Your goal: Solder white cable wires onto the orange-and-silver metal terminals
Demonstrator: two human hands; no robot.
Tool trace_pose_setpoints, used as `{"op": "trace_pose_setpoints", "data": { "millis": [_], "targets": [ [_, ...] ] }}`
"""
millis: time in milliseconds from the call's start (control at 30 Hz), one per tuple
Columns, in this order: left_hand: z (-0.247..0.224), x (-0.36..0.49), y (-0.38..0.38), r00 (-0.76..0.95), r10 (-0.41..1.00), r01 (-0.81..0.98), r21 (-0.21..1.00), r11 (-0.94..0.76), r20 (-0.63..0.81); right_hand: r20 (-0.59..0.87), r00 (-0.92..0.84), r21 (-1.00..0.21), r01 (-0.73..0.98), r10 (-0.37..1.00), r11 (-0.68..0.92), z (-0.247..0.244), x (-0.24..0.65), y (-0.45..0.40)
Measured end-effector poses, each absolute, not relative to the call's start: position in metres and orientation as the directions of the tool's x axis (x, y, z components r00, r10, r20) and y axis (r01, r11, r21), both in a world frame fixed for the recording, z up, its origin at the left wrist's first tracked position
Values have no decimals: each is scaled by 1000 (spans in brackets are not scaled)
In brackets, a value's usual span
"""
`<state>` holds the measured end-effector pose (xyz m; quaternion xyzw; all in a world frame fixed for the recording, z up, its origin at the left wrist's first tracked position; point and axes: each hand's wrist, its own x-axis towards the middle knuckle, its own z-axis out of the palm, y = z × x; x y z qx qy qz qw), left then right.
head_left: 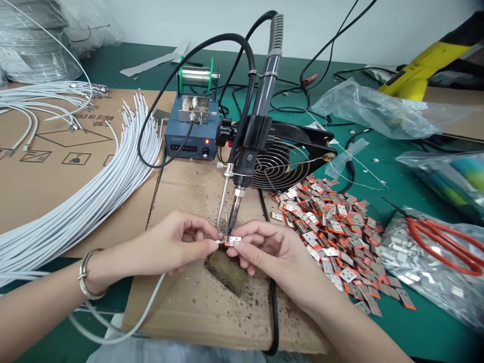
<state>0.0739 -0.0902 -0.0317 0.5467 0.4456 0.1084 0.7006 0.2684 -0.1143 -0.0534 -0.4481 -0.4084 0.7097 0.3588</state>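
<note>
Between thumb and fingers, my left hand (185, 242) pinches the end of a white cable (149, 305), whose length loops down toward my lap. My right hand (270, 249) grips a small metal USB connector (235, 241) with an orange insert. Cable end and connector meet right under the tip of a soldering iron (236, 206) clamped in a stand. A thin metal solder feed tube (224, 196) comes down beside the tip. Beneath my hands lies a brownish sponge-like pad (227, 272) on cardboard (181, 307). The exact contact at the joint is too small to make out.
A blue soldering station (191, 133) carries a solder spool (196, 75). Behind the iron stands a black fan (282, 161). Many loose USB connectors (336, 232) are heaped at right, near red-handled scissors (442, 242) on a plastic bag. A bundle of white cables (102, 201) lies left.
</note>
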Motion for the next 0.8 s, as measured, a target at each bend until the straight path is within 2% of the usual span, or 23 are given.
{"op": "trace_pose_setpoints", "data": {
  "millis": [800],
  "targets": [
    [-34, 74, -89, 575, 638, 329, 858, 394, -513, -299, -315, -931, -111, 901, -348, -51, 269, -116]
  ]
}}
